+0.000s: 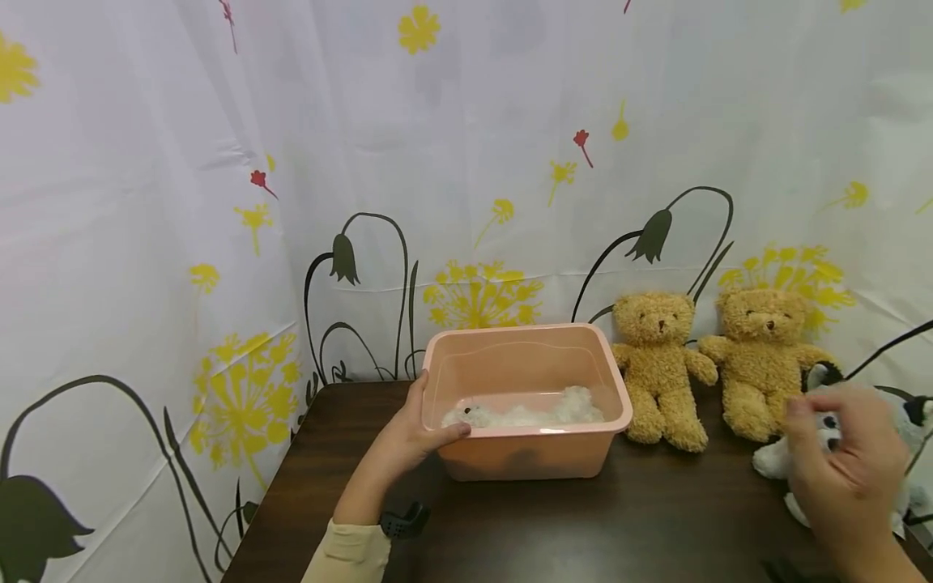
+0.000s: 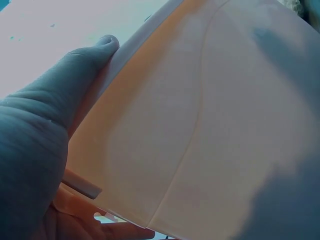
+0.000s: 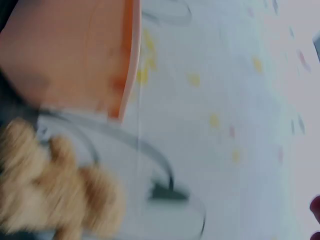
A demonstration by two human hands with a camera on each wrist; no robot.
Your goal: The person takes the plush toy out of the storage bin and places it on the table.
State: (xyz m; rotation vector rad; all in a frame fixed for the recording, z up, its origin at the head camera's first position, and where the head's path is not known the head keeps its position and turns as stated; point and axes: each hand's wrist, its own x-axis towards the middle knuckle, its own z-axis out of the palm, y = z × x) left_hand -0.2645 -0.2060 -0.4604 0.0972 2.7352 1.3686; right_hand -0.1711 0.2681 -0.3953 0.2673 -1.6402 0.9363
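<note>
A pink plastic bin (image 1: 526, 368) stands mid-table with a white fluffy toy (image 1: 525, 414) lying in it. My left hand (image 1: 417, 431) grips the bin's near left corner, thumb over the rim. In the left wrist view the thumb (image 2: 92, 57) lies along the bin wall (image 2: 200, 125). My right hand (image 1: 849, 470), blurred and with loosely curled fingers, hovers in front of a white and black plush (image 1: 913, 417) at the table's right edge. Whether it touches the plush I cannot tell. The right wrist view is smeared and shows the bin (image 3: 75, 50) and a tan bear (image 3: 50, 195).
Two tan teddy bears (image 1: 659, 368) (image 1: 765, 360) sit side by side against the flowered curtain (image 1: 466, 162), just right of the bin. The dark wooden table (image 1: 583, 526) ends at the left near the curtain and at the right by the plush.
</note>
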